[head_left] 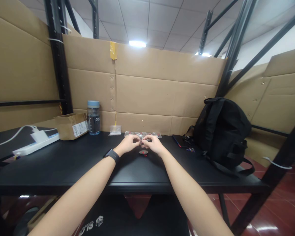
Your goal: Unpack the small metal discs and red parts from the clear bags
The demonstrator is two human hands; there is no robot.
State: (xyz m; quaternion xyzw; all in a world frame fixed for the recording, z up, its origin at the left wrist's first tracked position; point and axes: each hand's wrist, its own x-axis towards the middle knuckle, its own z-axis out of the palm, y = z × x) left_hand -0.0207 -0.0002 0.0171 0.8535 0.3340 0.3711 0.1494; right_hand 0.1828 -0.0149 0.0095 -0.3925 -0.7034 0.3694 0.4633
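Observation:
Both my hands meet over the middle of the black tabletop [88, 167]. My left hand [130, 144], with a dark watch [112, 155] on its wrist, is closed in a pinch. Facing it, my right hand [152, 143] pinches too, its fingertips almost touching the left ones. Between them shows a small, partly clear, reddish thing [141, 143], mostly hidden by the fingers and too small to name. Just below the hands lies a small round, pale disc [143, 152] with red bits on it. Behind the hands are several clear plastic packets [157, 134] with red specks.
At the left stand a white power strip [36, 144], an opened cardboard box [72, 126] and a water bottle [93, 118]. A small white packet [115, 130] lies by the cardboard wall [147, 91]. On the right are a black backpack [223, 131], a phone-like dark slab [179, 141] and keys [190, 149].

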